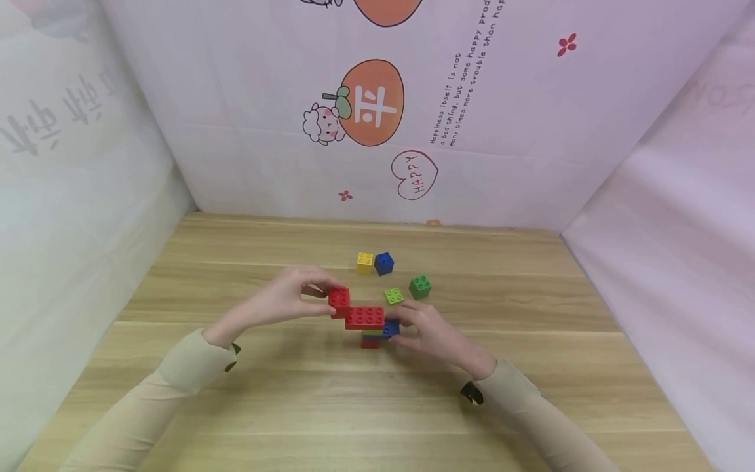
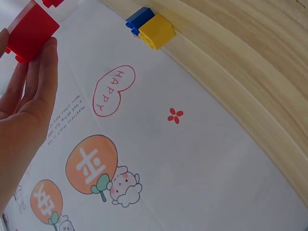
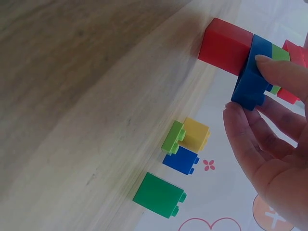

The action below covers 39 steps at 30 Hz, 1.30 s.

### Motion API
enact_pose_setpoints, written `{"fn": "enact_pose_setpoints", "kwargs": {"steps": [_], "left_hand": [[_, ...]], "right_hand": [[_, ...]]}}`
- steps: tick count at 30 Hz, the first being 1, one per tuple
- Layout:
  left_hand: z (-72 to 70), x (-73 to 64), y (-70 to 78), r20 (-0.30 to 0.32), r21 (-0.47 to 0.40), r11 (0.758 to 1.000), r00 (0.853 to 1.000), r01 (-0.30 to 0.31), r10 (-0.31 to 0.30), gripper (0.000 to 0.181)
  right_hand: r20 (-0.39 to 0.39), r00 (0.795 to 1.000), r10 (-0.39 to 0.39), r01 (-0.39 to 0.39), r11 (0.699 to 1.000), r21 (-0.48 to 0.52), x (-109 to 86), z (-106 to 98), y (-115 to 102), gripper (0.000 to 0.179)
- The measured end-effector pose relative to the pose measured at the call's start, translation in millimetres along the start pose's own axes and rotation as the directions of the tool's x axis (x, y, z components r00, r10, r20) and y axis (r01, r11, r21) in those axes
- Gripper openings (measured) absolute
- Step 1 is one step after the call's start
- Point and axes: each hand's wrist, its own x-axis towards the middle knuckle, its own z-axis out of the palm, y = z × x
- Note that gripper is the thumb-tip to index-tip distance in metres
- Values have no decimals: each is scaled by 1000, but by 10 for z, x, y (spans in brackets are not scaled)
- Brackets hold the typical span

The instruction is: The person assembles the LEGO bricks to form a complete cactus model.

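In the head view my left hand (image 1: 297, 298) pinches a red square toy brick (image 1: 339, 297) between thumb and fingers. It is held at the left end of a long red brick (image 1: 364, 318) that tops a small stack. Beneath that come a thin lime piece (image 3: 280, 54), a blue brick (image 3: 249, 89) and a red brick (image 3: 225, 45) at the bottom. My right hand (image 1: 433, 334) grips the blue brick's jutting right end, thumb on one side and fingers on the other. The left wrist view shows the red square brick's side close up.
Behind the stack, loose bricks stand on the wooden table (image 1: 330, 413): yellow (image 1: 364, 263), blue (image 1: 385, 263), green (image 1: 421, 286) and a thin lime one (image 1: 394, 295) near my right fingers. A printed white cloth (image 1: 265, 164) closes off the back and both sides.
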Motion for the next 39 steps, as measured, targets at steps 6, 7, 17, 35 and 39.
{"fn": "enact_pose_setpoints", "kwargs": {"steps": [6,7,17,35,39], "left_hand": [[35,-3,-7,11,1,1000,1000,6,-6,38],[39,-3,-11,13,-1,1000,1000,9,-9,38],[77,-12,-7,32,-38,999,999,24,-23,42],[93,-9,-1,31,-17,999,999,29,-28,42],[93,-5,17,29,-2,1000,999,25,-25,42]], "right_hand": [[11,1000,20,-20,1000,-9,-1,12,20,40],[11,1000,22,-22,1000,-8,-1,10,18,40],[17,999,36,-36,999,10,-4,-8,-9,41],[-69,997,-30,27,999,-39,32,-73,-60,43],[-89,995,-47,46,999,-12,65,-105,-113,45]]}}
